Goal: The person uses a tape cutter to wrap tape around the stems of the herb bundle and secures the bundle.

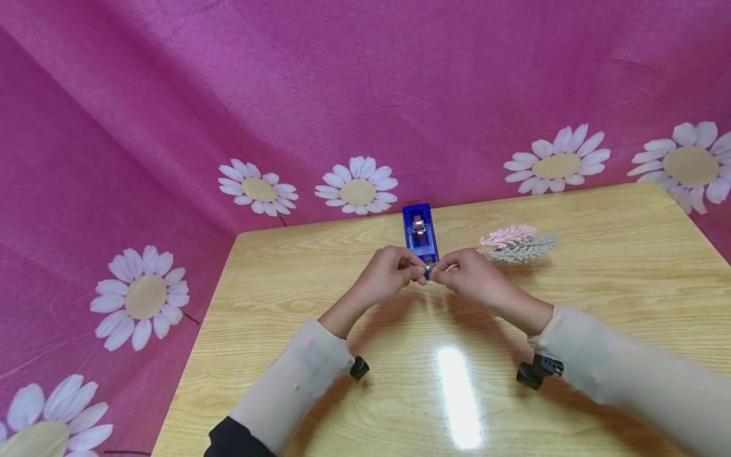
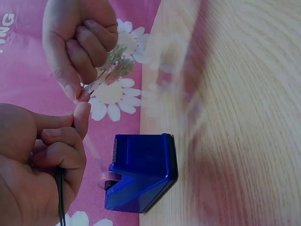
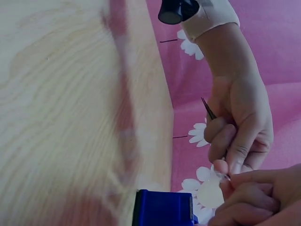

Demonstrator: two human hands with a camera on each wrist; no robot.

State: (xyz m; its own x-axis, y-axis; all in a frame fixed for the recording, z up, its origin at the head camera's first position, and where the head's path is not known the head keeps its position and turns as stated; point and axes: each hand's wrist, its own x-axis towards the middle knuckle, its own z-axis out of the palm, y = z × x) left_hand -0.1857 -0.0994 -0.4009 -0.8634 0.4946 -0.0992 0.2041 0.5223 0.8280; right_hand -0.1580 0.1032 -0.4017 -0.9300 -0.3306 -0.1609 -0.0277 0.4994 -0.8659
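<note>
as both hands meet just in front of the blue tape dispenser (image 1: 420,233), a short strip of clear tape (image 2: 98,84) is stretched between their fingertips.
the dispenser stands near the far edge of the wooden bench (image 1: 599,304), its long axis running away from the person, and the strip runs crosswise to it, from one hand to the other. the left hand (image 1: 390,274) pinches one end, thumb and forefinger pressed together, and also holds a thin dark tool in its curled fingers; the right hand (image 1: 469,273) pinches the other end, remaining fingers curled in. the hands are about equally near the dispenser, almost touching each other. a pink and grey sprig (image 1: 516,243) lies on the bench just right of the right hand.
</note>
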